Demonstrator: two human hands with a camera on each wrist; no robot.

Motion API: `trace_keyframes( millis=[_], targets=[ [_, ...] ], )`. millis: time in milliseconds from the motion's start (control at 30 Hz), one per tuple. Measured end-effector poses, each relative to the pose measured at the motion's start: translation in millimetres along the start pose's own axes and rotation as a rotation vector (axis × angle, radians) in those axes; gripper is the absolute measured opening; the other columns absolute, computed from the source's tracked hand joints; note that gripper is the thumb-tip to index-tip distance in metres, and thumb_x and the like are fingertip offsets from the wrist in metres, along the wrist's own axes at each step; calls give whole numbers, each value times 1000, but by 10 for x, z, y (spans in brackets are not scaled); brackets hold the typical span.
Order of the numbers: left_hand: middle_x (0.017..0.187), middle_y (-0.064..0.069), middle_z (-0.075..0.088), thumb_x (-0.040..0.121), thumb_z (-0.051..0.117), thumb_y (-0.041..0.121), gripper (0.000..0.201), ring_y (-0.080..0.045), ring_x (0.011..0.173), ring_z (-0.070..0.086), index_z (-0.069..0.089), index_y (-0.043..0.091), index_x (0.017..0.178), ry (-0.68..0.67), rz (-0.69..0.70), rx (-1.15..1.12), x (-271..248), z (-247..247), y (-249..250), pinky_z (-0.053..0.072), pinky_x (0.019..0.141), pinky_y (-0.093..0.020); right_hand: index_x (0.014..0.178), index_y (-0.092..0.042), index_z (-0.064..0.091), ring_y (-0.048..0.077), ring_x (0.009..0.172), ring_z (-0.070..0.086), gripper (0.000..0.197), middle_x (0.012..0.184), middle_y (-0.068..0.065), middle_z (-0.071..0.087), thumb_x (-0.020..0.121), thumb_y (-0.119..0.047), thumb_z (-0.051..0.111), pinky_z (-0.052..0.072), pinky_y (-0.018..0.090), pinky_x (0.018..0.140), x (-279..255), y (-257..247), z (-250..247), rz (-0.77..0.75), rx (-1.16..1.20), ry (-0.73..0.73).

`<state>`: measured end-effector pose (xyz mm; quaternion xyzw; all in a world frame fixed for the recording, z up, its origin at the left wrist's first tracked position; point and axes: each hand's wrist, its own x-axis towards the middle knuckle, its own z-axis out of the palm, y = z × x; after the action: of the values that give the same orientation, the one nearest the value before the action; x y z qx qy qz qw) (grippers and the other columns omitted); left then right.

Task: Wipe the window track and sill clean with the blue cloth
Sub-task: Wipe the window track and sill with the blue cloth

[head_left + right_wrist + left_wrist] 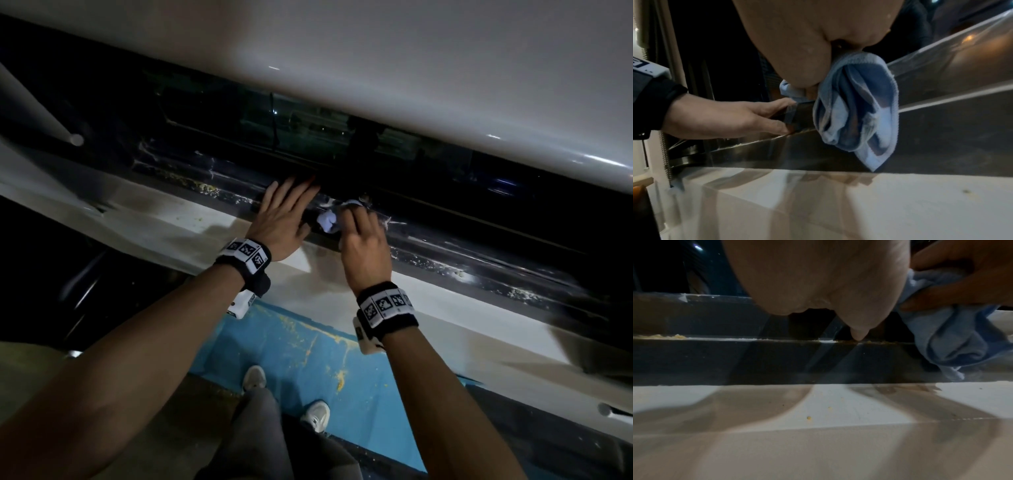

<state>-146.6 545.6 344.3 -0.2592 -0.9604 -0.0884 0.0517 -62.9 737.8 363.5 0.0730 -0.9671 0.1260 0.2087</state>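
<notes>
The right hand (364, 253) has its fingers curled around the bunched blue cloth (855, 110), gripping it against the dark window track (462, 246); a loose corner of the cloth hangs down to the track's front edge. In the head view most of the cloth is hidden under the hand and only a pale lump shows. The left hand (286, 219) lies just beside it with fingers straight and spread, pressed flat on the track, holding nothing; its fingertips reach into shadow and are hard to make out. Yellowish crumbs (663, 337) line a groove of the track to the left, with a few specks on the white sill (859, 402) below. The glass above is too dark to read, possibly showing reflections. Both wrist views are partly blocked by the palm.
</notes>
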Motion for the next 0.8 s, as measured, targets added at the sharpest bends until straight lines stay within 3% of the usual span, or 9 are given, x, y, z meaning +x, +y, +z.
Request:
trace_keyframes(
  millis=[133, 300, 400, 467, 567, 633, 700, 800],
  targets=[
    [174, 6, 11, 103, 49, 39, 76, -24, 160, 7, 9, 28, 166, -2, 15, -19, -30, -53, -23, 2, 130, -50, 136, -8, 64, 37, 106, 55, 45, 128, 15, 62, 92, -1, 57, 50, 45, 93, -270, 371, -189, 40, 24, 38],
    [173, 6, 14, 100, 54, 41, 78, -25, 160, 9, 13, 28, 166, -34, -14, -48, -17, -127, 57, 4, 129, -51, 115, -6, 66, 37, 101, 55, 32, 121, 18, 63, 86, 5, 58, 51, 47, 91, -197, 215, -188, 152, 59, 82],
    [172, 5, 16, 100, 55, 40, 78, -26, 159, 11, 15, 27, 165, -32, -18, -74, -4, -157, 80, 4, 130, -50, 122, -6, 66, 36, 102, 54, 38, 123, 15, 63, 86, 4, 60, 50, 46, 87, -251, 362, -258, 76, 50, 25],
    [171, 3, 19, 101, 53, 38, 73, -25, 159, 12, 20, 26, 164, -21, -15, -114, -11, -194, 97, 4, 130, -49, 126, -7, 66, 36, 103, 54, 43, 124, 13, 63, 85, 5, 63, 50, 45, 84, -399, 582, -366, 102, 34, 13],
    [167, -2, 30, 104, 52, 36, 64, -25, 157, 21, 29, 20, 161, 29, -28, -208, -14, -278, 234, 6, 131, -44, 118, -9, 69, 36, 104, 58, 41, 128, 12, 63, 82, 9, 61, 53, 42, 81, -483, 784, -530, 179, 62, -8],
    [162, -4, 36, 106, 51, 34, 59, -25, 150, 33, 32, 20, 160, 62, -38, -334, -3, -361, 403, 20, 128, -41, 112, -11, 72, 38, 104, 63, 34, 124, 11, 66, 85, 5, 59, 50, 36, 78, -408, 799, -648, 276, 157, 26],
    [156, -7, 43, 107, 50, 35, 57, -26, 140, 44, 32, 22, 160, 67, -44, -452, 80, -452, 626, 37, 116, -38, 110, -6, 73, 42, 99, 65, 30, 114, 18, 66, 86, 2, 58, 44, 36, 75, -272, 737, -707, 392, 223, 124],
    [148, -17, 54, 106, 53, 32, 57, -35, 133, 53, 36, 21, 160, 38, -42, -506, 328, -444, 923, 44, 110, -38, 128, -1, 69, 45, 115, 64, 45, 129, 25, 63, 85, 5, 60, 53, 40, 94, -126, 540, -524, 365, 195, 102]
  ],
)
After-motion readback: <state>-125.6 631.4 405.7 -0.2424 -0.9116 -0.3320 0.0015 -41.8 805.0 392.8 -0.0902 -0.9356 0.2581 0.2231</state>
